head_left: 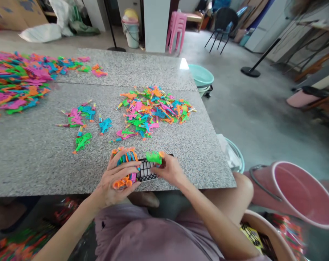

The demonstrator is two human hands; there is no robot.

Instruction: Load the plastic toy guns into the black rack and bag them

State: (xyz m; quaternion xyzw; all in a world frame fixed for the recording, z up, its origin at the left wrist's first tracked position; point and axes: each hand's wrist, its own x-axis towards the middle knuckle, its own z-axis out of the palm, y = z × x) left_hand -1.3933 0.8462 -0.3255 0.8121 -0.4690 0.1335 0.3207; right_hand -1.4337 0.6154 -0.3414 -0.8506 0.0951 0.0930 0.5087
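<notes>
A black grid tray [147, 170] lies near the table's front edge, its left part covered by a row of small colourful plastic toy guns [129, 156] with orange flared ends. My left hand [115, 177] is laid across this row, fingers over the top and thumb at the near side, holding the toys together. Over the tray's right part, my right hand [169, 168] pinches a green toy gun [153, 157] with an orange end; the toy is slightly blurred. The bare cells of the tray show between my hands.
Beyond the tray is a heap of toy guns [156, 108], with several loose ones [82, 141] to its left. A larger pile [20, 79] covers the far left of the speckled table [104, 94]. At the right stand a pink bucket [278, 195] and a turquoise basin [201, 75].
</notes>
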